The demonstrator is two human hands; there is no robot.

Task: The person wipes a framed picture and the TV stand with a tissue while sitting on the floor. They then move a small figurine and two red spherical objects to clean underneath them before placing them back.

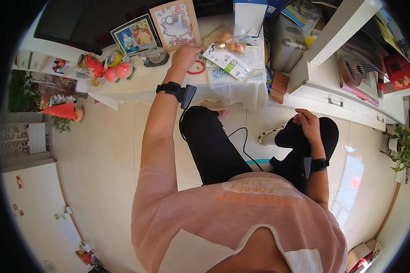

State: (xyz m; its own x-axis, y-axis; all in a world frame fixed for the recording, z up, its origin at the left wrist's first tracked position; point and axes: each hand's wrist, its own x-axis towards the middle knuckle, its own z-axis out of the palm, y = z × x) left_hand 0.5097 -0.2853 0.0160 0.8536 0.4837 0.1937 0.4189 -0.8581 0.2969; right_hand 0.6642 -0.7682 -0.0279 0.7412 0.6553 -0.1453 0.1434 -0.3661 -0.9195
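Note:
My left hand (pixel 187 56) reaches over the white-clothed table, at the lower edge of a light wooden picture frame (pixel 177 25). Its fingertips are small and partly hidden, so I cannot tell if they hold anything. Just right of it lies a red bead bracelet (pixel 196 67). Beside that are a white and green packet (pixel 227 63) and a clear bag of round brown items (pixel 230 42). A small glass globe on a dark base (pixel 156 55) stands left of the hand. My right hand (pixel 309 127) hovers or rests above my right knee, empty, with fingers loosely bent.
A dark-framed photo (pixel 135 35) and red and pink ornaments (pixel 118 72) stand on the table's left. A blue and white box (pixel 249 17) and a silver case (pixel 288 46) are at the back right. A brown leather-like case (pixel 279 87) leans near the drawers. A black cable (pixel 245 143) crosses the floor.

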